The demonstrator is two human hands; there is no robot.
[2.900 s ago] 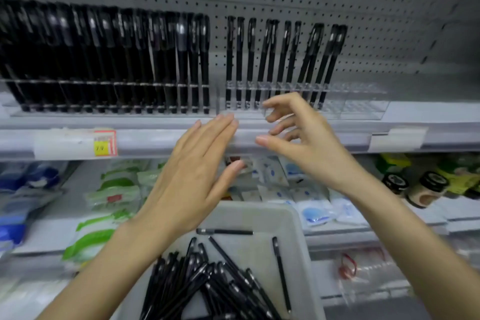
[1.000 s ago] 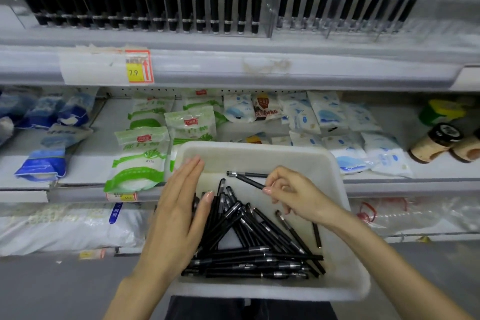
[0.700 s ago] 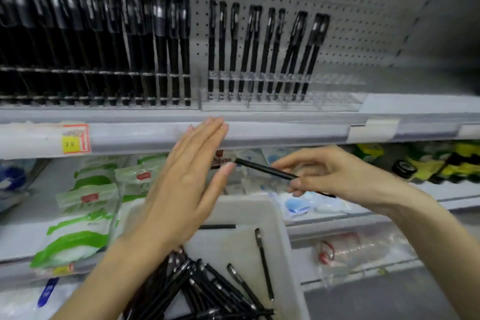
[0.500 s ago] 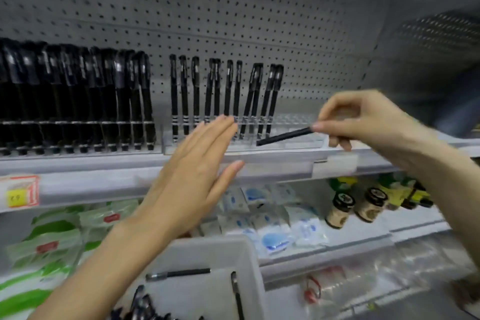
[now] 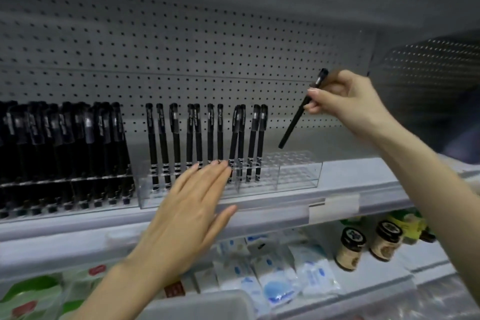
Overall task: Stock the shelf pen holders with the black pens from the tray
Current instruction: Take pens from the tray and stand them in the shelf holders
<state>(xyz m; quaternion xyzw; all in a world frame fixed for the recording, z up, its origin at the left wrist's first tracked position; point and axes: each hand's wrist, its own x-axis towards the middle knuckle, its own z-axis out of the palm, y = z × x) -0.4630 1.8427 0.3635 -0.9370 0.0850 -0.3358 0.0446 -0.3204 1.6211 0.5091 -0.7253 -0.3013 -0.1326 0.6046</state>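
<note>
**Q:** What is the right hand [image 5: 340,104] carrying?

**A:** A slim black capped pen [image 5: 301,112]. Thumb and curled fingers [image 5: 315,93] pinch it near the cap. It is tilted, and its lower end hangs above the empty right end of a clear acrylic pen holder [image 5: 298,171] on the grey metal shelf [image 5: 259,218].

**Q:** And the left hand [image 5: 189,213]?

**A:** It is flat, with fingers [image 5: 207,176] straight and gripping nothing. It is in front of the holder and hides the feet of some upright black pens [image 5: 210,135]. A packed black-pen rack [image 5: 65,150] stands to the left. Dark-lidded brown jars [image 5: 349,247] and white-and-blue packets [image 5: 280,283] sit a shelf below.

**Q:** Any readable text?

**A:** There is pale print on the pen caps, too blurred to read.
</note>
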